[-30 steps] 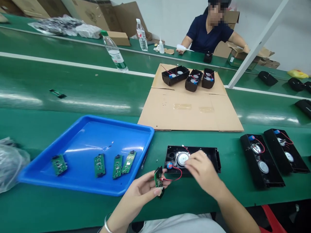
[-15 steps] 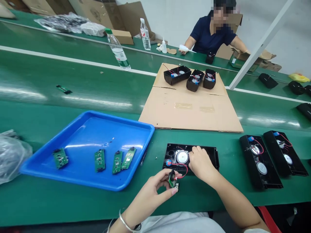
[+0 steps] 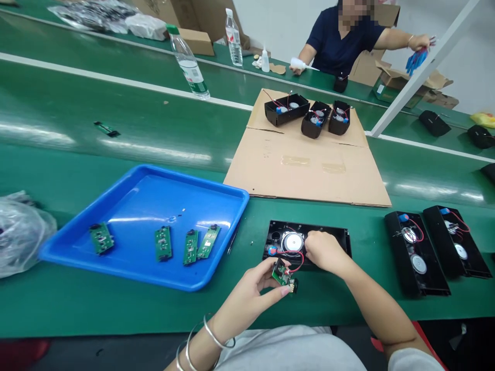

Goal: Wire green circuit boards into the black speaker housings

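My left hand [image 3: 257,291] pinches a small green circuit board [image 3: 281,273] by its edges, just in front of a black speaker housing [image 3: 341,237]. Red wires [image 3: 299,264] run from the board toward the housing. Inside that housing sit a round silver speaker [image 3: 293,242] and a blue, red-topped part [image 3: 273,251]. My right hand [image 3: 327,252] is closed, its fingers curled down into the housing right of the speaker. Whatever those fingers grip is hidden. On the left, a blue tray [image 3: 145,172] bears several more green boards [image 3: 163,243].
Two wired black housings [image 3: 410,263] stand at the right. Behind, a cardboard sheet [image 3: 305,180] carries three more housings [image 3: 286,111]. A plastic bag [image 3: 23,237] lies far left, a water bottle [image 3: 190,67] farther back. Across the bench, a person [image 3: 340,41] holds blue parts [image 3: 416,62].
The board in my left hand has turned and tilts more to the right. My right hand stays in the housing. The person across has lifted an arm with blue parts. The view has shifted slightly.
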Tool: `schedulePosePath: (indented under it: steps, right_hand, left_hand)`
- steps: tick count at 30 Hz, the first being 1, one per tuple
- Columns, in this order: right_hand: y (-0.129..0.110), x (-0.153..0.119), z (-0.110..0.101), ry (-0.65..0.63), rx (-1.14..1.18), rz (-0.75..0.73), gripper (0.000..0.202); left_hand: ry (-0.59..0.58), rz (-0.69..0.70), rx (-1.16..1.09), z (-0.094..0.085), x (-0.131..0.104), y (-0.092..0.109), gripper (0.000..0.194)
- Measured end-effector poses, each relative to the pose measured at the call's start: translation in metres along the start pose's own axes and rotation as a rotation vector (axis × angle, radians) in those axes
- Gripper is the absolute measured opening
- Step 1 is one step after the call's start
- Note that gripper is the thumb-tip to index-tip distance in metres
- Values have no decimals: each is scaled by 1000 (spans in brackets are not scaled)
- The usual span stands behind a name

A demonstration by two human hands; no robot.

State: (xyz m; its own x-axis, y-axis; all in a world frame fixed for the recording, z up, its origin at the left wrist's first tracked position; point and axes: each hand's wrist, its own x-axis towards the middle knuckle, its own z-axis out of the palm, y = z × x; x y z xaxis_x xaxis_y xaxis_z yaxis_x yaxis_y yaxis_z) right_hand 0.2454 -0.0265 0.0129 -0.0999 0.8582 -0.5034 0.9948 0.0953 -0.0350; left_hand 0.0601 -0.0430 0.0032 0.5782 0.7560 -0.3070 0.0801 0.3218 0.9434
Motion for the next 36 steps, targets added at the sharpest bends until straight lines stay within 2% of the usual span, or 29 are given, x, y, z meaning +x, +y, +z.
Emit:
schedulePosePath:
  steps: [7, 11, 14, 17, 20, 22, 24, 27, 28, 30, 33, 36]
  right_hand:
    - [15, 3, -7, -53, 64, -83, 11]
    - [15, -11, -8, -3, 71, -82, 10]
    - [19, -24, -4, 64, 85, -18, 13]
    - [24, -30, 8, 244, 341, 0, 12]
    - [25, -26, 27, 567, 708, -79, 10]
    - [21, -20, 39, 721, 876, -132, 12]
    - [16, -14, 48, 736, 1063, -143, 11]
    - [9, -11, 53, 653, 1333, -68, 19]
    - [7, -11, 53, 650, 1345, -47, 21]
    - [7, -14, 51, 704, 1211, -61, 14]
    - [7, -19, 50, 810, 907, -208, 16]
    - [6, -20, 52, 850, 739, -317, 19]
  left_hand:
    - [2, -49, -20, -3, 0, -2, 27]
    - [16, -82, -31, -3, 0, -1, 28]
    - [48, -79, -16, -1, 1, 0, 26]
    - [105, -70, -21, 1, 4, 0, 26]
    - [136, -66, -71, 4, 7, -1, 30]
    - [140, -41, -63, 7, 10, -1, 31]
    - [161, -3, -2, 10, 12, 0, 29]
    - [216, 56, 97, 14, 15, 0, 26]
    - [232, 76, 124, 15, 16, 0, 26]
    - [268, 120, 202, 17, 17, -2, 25]
    - [342, 208, 374, 20, 19, -7, 24]
    - [381, 271, 507, 23, 21, -12, 24]
